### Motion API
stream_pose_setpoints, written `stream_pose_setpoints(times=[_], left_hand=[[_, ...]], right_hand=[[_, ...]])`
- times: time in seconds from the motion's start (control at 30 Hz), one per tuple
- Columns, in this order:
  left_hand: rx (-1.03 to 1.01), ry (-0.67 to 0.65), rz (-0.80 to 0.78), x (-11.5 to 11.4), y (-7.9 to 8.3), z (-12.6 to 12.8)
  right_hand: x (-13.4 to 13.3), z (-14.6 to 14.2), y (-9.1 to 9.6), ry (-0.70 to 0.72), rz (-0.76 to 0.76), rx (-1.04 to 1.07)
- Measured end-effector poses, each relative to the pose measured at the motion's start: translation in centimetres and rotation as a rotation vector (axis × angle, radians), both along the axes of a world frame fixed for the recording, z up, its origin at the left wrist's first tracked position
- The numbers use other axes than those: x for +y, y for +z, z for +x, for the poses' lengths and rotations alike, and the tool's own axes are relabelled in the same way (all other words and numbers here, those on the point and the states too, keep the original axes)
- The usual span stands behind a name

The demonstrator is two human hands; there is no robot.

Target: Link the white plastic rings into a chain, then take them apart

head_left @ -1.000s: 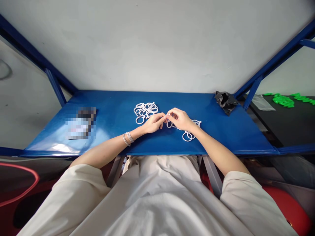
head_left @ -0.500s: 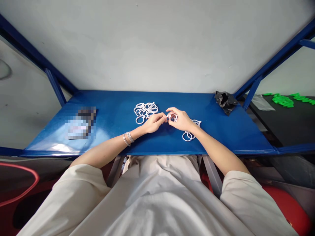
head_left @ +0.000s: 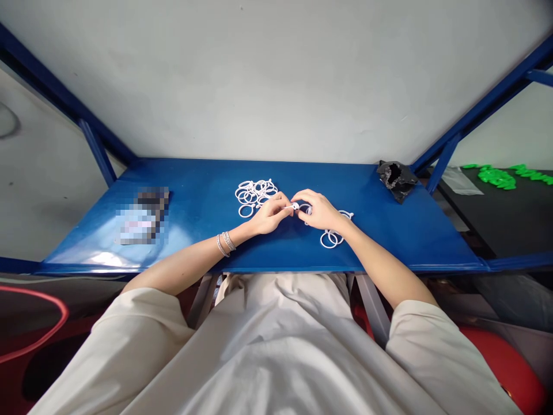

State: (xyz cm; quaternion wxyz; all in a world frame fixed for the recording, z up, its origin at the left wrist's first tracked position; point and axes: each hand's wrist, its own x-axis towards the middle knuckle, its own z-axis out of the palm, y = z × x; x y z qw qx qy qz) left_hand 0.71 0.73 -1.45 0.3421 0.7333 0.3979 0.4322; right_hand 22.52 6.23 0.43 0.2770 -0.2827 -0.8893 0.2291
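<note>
My left hand [head_left: 270, 215] and my right hand [head_left: 318, 210] meet over the middle of a blue table [head_left: 207, 230]. Both pinch one small white plastic ring [head_left: 296, 206] between their fingertips, a little above the surface. A pile of several white rings [head_left: 254, 194] lies just behind my left hand. A smaller cluster of white rings [head_left: 332, 236] lies beside my right wrist, partly hidden by it. Silver bangles circle my left wrist.
A crumpled black bag [head_left: 396, 177] sits at the table's back right corner. A blurred-out flat object [head_left: 140, 219] lies at the left. Green parts [head_left: 501, 176] lie on a dark bench to the right. A grey wall stands directly behind the table.
The ring has been lifted off the loose rings on the table and now sits held between both hands' fingertips. My right hand's fingers have curled in around it. The arms hardly moved.
</note>
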Motion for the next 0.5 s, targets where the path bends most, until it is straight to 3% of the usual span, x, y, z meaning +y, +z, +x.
stream_pose_setpoints(times=[0.13, 0.27, 0.5], left_hand=[[-0.021, 0.034, 0.07, 0.1, -0.3, -0.2], [-0.044, 0.05, 0.098, 0.0, -0.3, -0.2], [-0.203, 0.004, -0.033, 0.1, -1.1, 0.2]], right_hand=[[-1.0, -0.3, 0.9, 0.088, -0.023, 0.058], [-1.4, -0.3, 1.2, 0.049, -0.073, 0.091], [-1.2, -0.5, 0.8, 0.079, -0.103, 0.16]])
